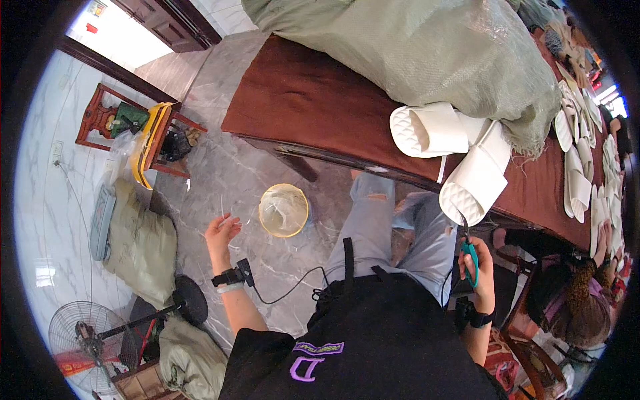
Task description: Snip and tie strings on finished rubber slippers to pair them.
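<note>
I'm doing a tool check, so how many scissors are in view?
1: the metal scissors with teal handles are in the right hand, blades pointing toward the nearest white open-toed slipper. Others may be hidden.

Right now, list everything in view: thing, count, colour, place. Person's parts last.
table: one, brown-covered, top centre to right
large sack: one, grey-green, on table
front slippers: at least two, white, near table edge
other slippers: several, whitish, far right; exact count unclear
scissors: one, teal handles, below nearest slipper
bucket: one, whitish with yellow rim, floor
chair: one, reddish-brown, upper left
door: one, dark brown, top left
floor sacks: at least two, grey-green, left
fan: one, grey cage, lower left
other person: at least one, dark clothing, lower right
left hand: one, black wrist device, left of bucket
right hand: one, black wrist device, holding scissors
legs: two, light-blue jeans, centre
</note>
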### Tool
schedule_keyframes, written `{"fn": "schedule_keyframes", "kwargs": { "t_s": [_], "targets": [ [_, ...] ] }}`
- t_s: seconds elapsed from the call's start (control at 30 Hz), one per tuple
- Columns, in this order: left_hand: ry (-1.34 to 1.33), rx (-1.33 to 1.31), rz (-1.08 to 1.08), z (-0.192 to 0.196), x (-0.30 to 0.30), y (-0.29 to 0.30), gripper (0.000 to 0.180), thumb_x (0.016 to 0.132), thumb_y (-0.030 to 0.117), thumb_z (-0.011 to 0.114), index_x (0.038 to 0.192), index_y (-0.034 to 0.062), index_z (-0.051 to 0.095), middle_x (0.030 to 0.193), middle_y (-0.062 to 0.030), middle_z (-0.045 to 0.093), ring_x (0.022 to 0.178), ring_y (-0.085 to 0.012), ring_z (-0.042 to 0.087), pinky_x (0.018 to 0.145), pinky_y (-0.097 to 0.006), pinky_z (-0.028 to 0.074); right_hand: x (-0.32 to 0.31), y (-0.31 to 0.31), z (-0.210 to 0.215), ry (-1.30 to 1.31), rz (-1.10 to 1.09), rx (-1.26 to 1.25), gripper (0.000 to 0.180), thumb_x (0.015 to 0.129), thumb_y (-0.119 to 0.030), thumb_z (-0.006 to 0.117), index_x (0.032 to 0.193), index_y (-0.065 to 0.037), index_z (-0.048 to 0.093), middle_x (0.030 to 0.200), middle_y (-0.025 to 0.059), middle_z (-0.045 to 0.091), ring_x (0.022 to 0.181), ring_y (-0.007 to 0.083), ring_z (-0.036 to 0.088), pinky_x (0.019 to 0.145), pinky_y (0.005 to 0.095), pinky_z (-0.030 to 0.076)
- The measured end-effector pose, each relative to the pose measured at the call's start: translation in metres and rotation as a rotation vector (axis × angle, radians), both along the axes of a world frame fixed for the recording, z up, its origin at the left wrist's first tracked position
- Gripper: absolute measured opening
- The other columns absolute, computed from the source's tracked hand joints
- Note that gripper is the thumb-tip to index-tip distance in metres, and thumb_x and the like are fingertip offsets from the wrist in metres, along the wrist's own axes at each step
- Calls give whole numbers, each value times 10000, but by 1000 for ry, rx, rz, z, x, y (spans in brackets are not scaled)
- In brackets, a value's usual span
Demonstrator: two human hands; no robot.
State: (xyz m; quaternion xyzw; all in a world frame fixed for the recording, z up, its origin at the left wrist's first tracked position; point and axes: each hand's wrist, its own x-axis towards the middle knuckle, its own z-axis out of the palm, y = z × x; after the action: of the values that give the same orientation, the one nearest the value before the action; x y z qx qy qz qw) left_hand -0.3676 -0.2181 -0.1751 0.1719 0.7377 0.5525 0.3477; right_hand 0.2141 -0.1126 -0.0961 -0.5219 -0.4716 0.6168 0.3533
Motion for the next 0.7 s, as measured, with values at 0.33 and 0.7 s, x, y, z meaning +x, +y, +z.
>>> {"fn": "schedule_keyframes", "kwargs": {
  "t_s": [0.33, 0.7],
  "targets": [
    [-193, -232, -68, -123, -15, 36, 223, 846, 71, 598, 1036, -35, 546, 858, -153, 666, 714, -231, 670, 649, -308, 564, 9, -9, 8, -75, -29, 15, 333, 884, -159, 598, 1167, -26, 486, 729, 10, 515, 555, 60, 480, 467, 189, 382],
    [211, -590, -384, -242, -43, -4, 442, 770, 44, 660, 1169, -44, 493, 1048, -134, 588, 801, -189, 588, 639, -307, 488, 9, -11, 16, -34, -17, -15, 341, 876, -162, 616, 1165, -35, 487, 743, 16, 528, 553, 69, 492, 464, 197, 394]
  ]
}}
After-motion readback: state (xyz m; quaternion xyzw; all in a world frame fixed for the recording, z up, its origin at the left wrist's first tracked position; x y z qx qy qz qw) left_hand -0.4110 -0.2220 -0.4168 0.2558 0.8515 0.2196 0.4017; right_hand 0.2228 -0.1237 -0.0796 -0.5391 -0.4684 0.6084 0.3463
